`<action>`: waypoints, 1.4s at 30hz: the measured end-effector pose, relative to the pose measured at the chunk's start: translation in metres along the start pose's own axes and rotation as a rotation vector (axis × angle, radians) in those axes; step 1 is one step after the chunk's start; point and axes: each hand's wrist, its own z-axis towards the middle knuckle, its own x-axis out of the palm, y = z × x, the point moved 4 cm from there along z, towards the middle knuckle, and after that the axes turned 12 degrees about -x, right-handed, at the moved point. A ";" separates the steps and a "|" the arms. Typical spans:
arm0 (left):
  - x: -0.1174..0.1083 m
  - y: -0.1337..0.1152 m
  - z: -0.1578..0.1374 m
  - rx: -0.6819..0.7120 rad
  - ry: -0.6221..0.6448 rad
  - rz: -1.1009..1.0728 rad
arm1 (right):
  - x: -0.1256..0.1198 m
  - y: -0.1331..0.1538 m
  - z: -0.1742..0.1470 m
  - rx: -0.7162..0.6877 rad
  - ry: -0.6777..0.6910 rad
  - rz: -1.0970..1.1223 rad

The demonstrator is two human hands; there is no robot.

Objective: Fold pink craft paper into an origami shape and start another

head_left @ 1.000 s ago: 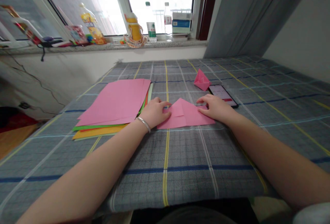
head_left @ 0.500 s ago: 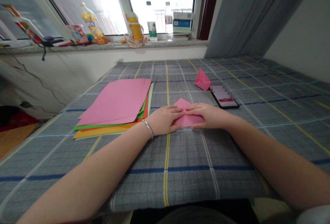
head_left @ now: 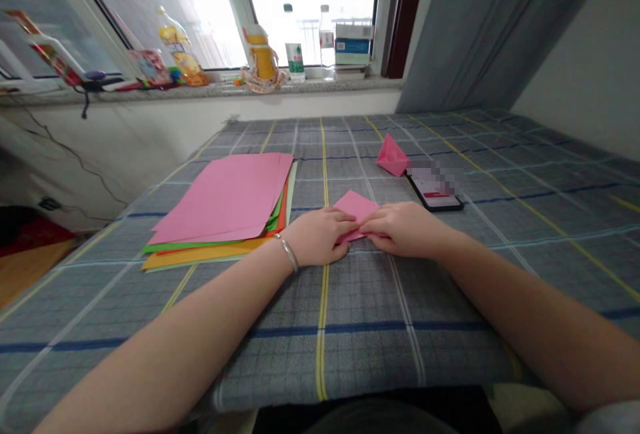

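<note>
A small folded piece of pink paper (head_left: 354, 203) lies on the checked cloth in front of me, one corner pointing away. My left hand (head_left: 323, 235) grips its near left side, fingers together on top and thumb at the near edge. From the other side my right hand (head_left: 400, 229) pinches the near right part, its fingertips almost meeting those of the left near the middle. Both hands cover much of the paper's lower half, so the folds there are hidden. A silver bangle (head_left: 287, 253) circles my left wrist.
Left of my hands lies a stack of coloured paper (head_left: 225, 194), pink on top. A folded pink paper shape (head_left: 393, 156) stands beyond, touching or close to a phone (head_left: 434, 189). Bottles, a cup and boxes line the windowsill (head_left: 220, 87) behind the table.
Both hands have shifted slightly towards me, and their fingertips have drawn closer together. My right fingers have gone from lying flatter on the paper to pinching it. Less of its near part shows.
</note>
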 end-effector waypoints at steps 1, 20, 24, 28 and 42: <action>0.000 0.000 0.001 -0.008 -0.004 -0.017 | -0.001 0.001 0.001 0.038 -0.005 -0.018; -0.002 0.032 0.007 -0.394 -0.090 0.045 | 0.015 -0.026 0.009 0.270 -0.126 -0.175; 0.001 0.036 0.009 -0.362 -0.133 0.029 | 0.021 -0.033 0.014 0.259 -0.099 -0.163; 0.006 0.041 0.011 -0.349 -0.135 0.020 | 0.026 -0.038 0.015 0.284 -0.086 -0.152; -0.002 0.020 0.009 -0.303 -0.237 0.233 | 0.013 -0.024 0.013 0.288 -0.241 -0.049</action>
